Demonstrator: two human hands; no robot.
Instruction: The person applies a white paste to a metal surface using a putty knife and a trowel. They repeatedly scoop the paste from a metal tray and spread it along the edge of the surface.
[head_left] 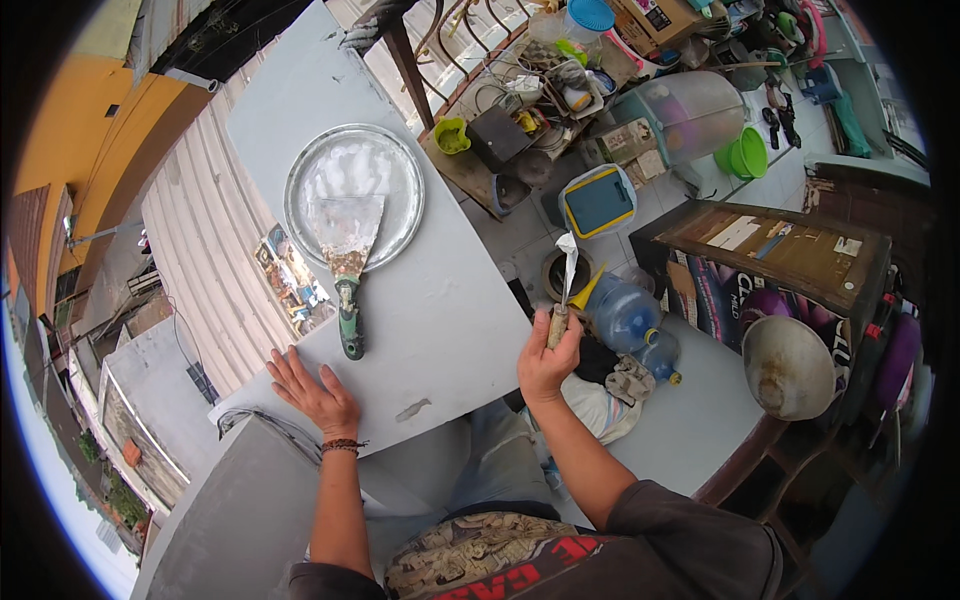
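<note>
My right hand [550, 355], beyond the right edge of a pale grey board [455, 345], is closed round the worn handle of a small putty knife [568, 280]. Its narrow blade points away from me and carries white paste near the tip. My left hand [315, 395] lies on the near left edge of the board with its fingers spread and holds nothing. Farther up the board sits a round metal lid [415, 225] smeared with white paste. Across it rests a wide scraper [349, 310], blade on the lid and green-black handle toward me.
Right of the board stand blue water bottles [622, 315], a wooden cabinet [775, 235] and a wok [788, 368]. Farther off are a bright green bucket [742, 155], a clear plastic bin [690, 115] and a cluttered bench. A corrugated roof [200, 235] lies below, left of the board.
</note>
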